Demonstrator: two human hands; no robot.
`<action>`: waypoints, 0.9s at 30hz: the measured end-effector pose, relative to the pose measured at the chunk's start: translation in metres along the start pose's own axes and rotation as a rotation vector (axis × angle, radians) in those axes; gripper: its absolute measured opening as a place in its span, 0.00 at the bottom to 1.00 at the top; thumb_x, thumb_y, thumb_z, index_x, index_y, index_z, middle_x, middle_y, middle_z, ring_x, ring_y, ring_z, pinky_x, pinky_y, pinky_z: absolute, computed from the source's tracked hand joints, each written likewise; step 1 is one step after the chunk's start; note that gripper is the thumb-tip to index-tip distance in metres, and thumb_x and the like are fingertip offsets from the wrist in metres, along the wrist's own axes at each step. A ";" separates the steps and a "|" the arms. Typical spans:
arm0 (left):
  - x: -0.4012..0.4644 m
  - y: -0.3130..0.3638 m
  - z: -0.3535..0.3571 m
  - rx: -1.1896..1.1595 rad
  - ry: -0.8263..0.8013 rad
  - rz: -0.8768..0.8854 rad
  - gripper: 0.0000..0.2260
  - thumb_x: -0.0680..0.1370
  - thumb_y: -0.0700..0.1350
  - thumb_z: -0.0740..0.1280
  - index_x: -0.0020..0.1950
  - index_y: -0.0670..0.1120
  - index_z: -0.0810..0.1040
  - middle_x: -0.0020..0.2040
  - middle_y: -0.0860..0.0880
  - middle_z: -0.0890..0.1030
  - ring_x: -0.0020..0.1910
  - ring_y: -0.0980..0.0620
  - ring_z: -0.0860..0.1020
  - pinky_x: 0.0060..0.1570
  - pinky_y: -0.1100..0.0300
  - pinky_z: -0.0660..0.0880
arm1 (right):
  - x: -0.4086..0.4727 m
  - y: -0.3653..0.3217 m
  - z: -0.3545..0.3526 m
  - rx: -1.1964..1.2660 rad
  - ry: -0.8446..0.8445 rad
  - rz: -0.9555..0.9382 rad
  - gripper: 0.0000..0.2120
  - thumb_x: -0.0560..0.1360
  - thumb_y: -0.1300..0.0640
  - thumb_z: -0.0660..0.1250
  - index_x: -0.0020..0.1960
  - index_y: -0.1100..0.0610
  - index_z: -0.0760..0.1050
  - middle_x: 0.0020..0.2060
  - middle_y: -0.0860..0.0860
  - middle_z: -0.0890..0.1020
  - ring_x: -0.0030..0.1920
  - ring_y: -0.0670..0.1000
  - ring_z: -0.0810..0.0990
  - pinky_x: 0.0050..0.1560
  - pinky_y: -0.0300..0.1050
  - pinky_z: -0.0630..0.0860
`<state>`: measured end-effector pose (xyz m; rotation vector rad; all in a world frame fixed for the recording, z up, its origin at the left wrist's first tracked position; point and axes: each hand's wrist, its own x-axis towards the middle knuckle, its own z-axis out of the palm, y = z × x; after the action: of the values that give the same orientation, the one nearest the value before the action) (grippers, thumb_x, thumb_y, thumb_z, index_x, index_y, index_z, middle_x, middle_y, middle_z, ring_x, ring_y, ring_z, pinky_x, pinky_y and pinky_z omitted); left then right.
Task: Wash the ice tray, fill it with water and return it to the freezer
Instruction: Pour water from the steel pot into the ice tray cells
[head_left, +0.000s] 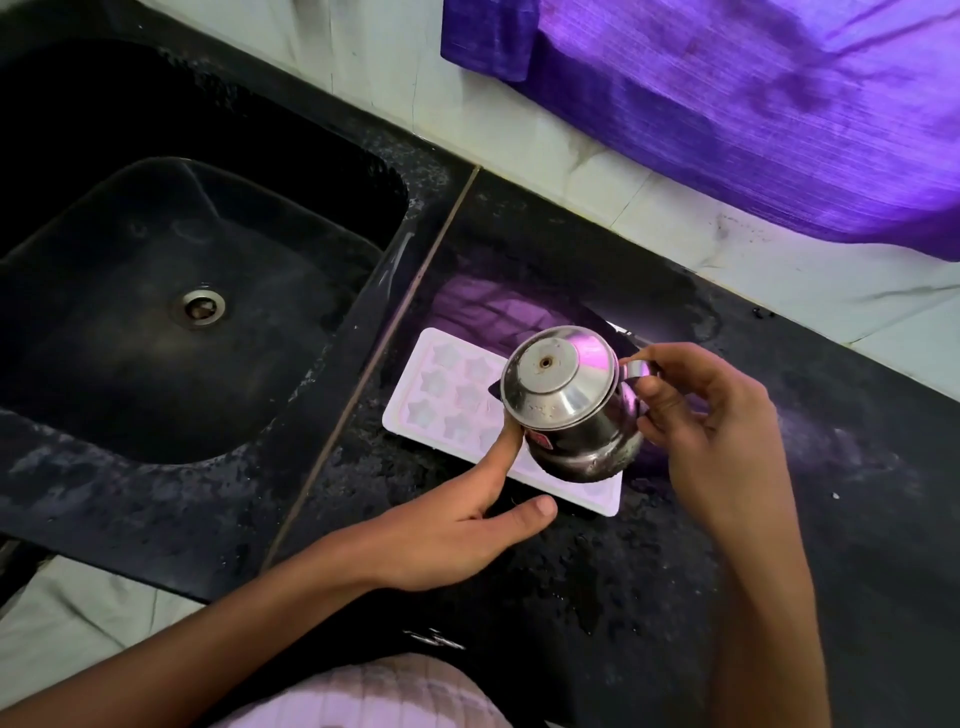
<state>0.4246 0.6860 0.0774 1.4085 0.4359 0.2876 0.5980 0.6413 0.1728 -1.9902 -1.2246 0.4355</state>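
A white ice tray (447, 395) with star-shaped cells lies flat on the black stone counter (623, 571), just right of the sink. Above its right half a lidded steel jug (566, 410) is tilted toward the tray. My right hand (701, 415) grips the jug by its handle. My left hand (467, 519) rests at the tray's near edge, with the forefinger stretched onto the tray beside the jug and the thumb lying along the counter. The jug hides the tray's right cells, and no water stream is visible.
A black sink (156, 312) with a metal drain (202, 306) fills the left side. A purple cloth (753, 114) hangs over the tiled wall behind the counter. The counter surface looks wet and speckled.
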 end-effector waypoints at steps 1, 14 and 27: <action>0.000 0.001 -0.001 0.010 0.015 0.011 0.41 0.74 0.63 0.60 0.75 0.59 0.34 0.73 0.70 0.38 0.72 0.72 0.42 0.58 0.82 0.57 | 0.002 -0.001 0.000 0.002 0.000 -0.003 0.08 0.76 0.61 0.66 0.46 0.48 0.79 0.38 0.44 0.82 0.40 0.47 0.81 0.47 0.57 0.80; 0.030 0.004 -0.016 -0.083 0.149 0.110 0.35 0.79 0.49 0.60 0.77 0.53 0.39 0.76 0.65 0.45 0.74 0.67 0.45 0.76 0.58 0.46 | 0.036 -0.013 0.017 -0.020 -0.009 -0.012 0.14 0.77 0.61 0.65 0.48 0.41 0.80 0.40 0.39 0.82 0.41 0.45 0.82 0.48 0.53 0.81; 0.039 0.001 -0.029 -0.182 0.193 0.070 0.28 0.81 0.36 0.57 0.74 0.54 0.48 0.71 0.66 0.56 0.68 0.77 0.55 0.67 0.76 0.54 | 0.054 -0.017 0.033 -0.022 -0.094 0.026 0.14 0.76 0.60 0.66 0.48 0.40 0.80 0.43 0.42 0.83 0.45 0.51 0.83 0.50 0.56 0.80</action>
<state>0.4462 0.7297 0.0702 1.2242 0.5067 0.5108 0.5933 0.7066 0.1679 -2.0268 -1.2668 0.5356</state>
